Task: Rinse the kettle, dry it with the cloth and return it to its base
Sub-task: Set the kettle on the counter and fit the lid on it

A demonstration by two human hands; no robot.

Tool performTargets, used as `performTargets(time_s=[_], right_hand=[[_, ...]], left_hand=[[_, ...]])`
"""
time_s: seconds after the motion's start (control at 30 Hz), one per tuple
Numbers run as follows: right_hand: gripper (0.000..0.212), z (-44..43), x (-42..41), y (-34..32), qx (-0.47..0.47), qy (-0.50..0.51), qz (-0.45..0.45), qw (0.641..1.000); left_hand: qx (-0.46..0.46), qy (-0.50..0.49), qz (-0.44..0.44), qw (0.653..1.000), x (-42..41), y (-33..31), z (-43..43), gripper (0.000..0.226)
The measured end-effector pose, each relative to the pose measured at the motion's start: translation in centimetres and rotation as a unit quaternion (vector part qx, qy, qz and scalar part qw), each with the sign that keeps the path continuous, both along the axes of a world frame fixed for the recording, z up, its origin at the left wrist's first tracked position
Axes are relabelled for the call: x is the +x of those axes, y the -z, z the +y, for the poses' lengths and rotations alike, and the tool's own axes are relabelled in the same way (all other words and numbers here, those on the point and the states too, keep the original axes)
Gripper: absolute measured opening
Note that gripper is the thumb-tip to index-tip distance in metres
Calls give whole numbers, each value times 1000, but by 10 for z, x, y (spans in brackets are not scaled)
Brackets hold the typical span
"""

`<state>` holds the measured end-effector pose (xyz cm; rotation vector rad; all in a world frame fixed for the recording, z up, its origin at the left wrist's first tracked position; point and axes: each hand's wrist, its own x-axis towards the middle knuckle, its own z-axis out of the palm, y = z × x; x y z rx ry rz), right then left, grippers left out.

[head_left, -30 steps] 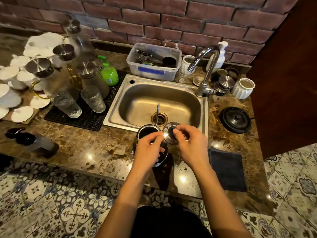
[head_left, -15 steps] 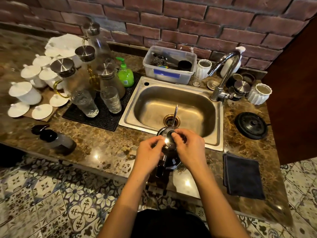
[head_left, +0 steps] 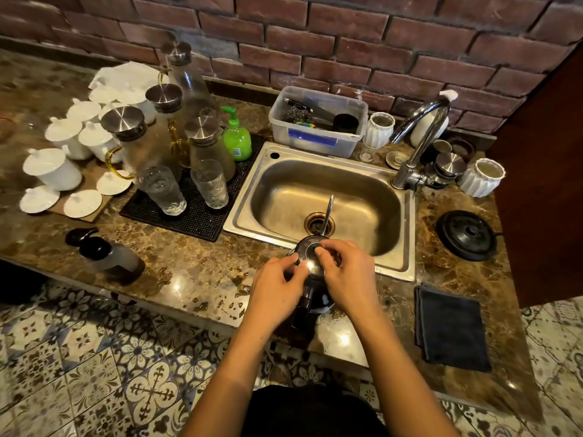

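We stand before a brown marbled stone counter [head_left: 176,266], glossy and mottled, under a wall of rough red brick [head_left: 347,42]. Set into the counter at twelve o'clock from our hands is a rectangular brushed-steel sink [head_left: 362,197] with rounded corners, and a curved chrome tap [head_left: 419,137] rises at its one o'clock corner. At three o'clock of our hands a dark folded cloth [head_left: 451,329], soft and square, lies flat on the counter; above it, at two o'clock, sits the round black kettle base [head_left: 468,235]. At ten o'clock a black ribbed mat [head_left: 202,216] carries textured drinking glasses and steel-lidded glass carafes, with a green pump bottle [head_left: 237,137] whose label is too small for us to read. A clear plastic tub [head_left: 317,121] behind the sink bears a blue label, its writing unreadable.

The kettle [head_left: 310,288], dark and rounded with a thin steel gooseneck spout pointing to twelve o'clock over the sink, stands on the counter at the sink's near edge. Our left hand [head_left: 276,291] curls over its left side, fingertips on the shiny domed lid [head_left: 307,255]. Our right hand [head_left: 347,279] arches over from the right, thumb and forefinger in a pinching grip at the lid's centre.
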<state>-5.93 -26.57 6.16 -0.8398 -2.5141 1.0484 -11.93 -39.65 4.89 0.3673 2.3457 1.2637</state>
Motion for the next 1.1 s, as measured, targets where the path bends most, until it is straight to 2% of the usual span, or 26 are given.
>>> performTargets(time_s=[0.17, 0.27, 0.37, 0.47, 0.57, 0.77, 1.1], right_hand=[[21, 2, 1, 4, 3, -8, -5, 1000], [23, 4, 6, 4, 19, -22, 14, 999], [34, 4, 15, 8, 44, -44, 33, 998], [46, 8, 23, 19, 58, -72, 6, 996], [49, 12, 27, 27, 49, -83, -11, 995], [48, 13, 28, 37, 68, -88, -30, 993], [48, 14, 28, 45, 43, -64, -14, 997]], left_hand=[[-45, 18, 28, 998, 1, 0, -1, 48], [-62, 47, 101, 992, 2, 0, -1, 43], [-35, 81, 156, 984, -1, 3, -1, 46], [-33, 112, 173, 978, -6, 8, -2, 49], [-44, 129, 202, 970, -10, 12, -3, 45], [-71, 146, 238, 958, -11, 20, -6, 44], [-106, 137, 232, 957, -7, 26, -5, 48]])
